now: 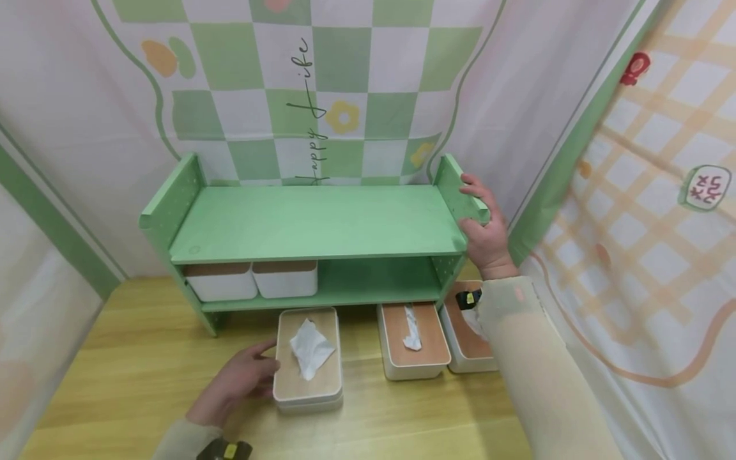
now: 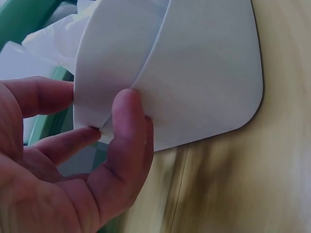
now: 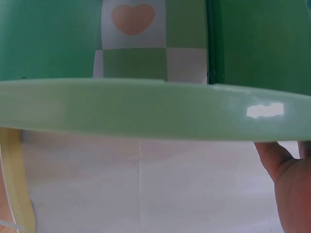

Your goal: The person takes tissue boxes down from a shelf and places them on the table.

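A white tissue box [image 1: 307, 395] with a wood-look lid and a white tissue sticking up lies on the table in front of the shelf. My left hand [image 1: 244, 378] is at its left side. In the left wrist view, fingertips [image 2: 127, 99] touch the box's white wall [image 2: 204, 73] near the lid seam. My right hand [image 1: 485, 233] grips the top of the right side panel of the green two-tier shelf [image 1: 316, 220], with the thumb on the inner side. In the right wrist view, the panel edge [image 3: 146, 109] hides part of that hand [image 3: 296, 194].
Two similar boxes, one on the left [image 1: 221, 284] and one beside it [image 1: 285, 280], sit at the left of the lower tier. Another tissue box [image 1: 414, 370] and a partly hidden one [image 1: 474, 364] stand at the shelf's front right. Patterned curtains [image 1: 397, 57] surround the wooden table [image 1: 115, 383].
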Tool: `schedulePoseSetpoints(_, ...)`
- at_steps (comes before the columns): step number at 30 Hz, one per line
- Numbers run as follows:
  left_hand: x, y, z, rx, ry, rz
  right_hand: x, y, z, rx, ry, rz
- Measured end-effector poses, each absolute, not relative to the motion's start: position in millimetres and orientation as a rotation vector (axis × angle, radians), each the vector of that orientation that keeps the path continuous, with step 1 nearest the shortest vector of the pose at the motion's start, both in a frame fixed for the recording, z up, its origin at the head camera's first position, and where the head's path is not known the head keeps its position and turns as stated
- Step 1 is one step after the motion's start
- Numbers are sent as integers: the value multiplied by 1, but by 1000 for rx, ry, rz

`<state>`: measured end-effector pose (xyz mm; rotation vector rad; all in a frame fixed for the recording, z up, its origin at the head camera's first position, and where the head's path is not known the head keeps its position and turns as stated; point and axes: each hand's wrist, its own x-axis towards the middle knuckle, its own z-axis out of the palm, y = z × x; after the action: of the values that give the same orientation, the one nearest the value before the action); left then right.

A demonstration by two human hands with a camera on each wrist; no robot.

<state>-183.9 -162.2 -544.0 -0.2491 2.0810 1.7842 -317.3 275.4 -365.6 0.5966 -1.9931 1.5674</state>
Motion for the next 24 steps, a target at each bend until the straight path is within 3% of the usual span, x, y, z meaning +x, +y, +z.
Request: schedulePoseSetpoints(24, -199, -125, -540, -171, 2067, 1829, -318, 274, -365, 613, -1971, 1611)
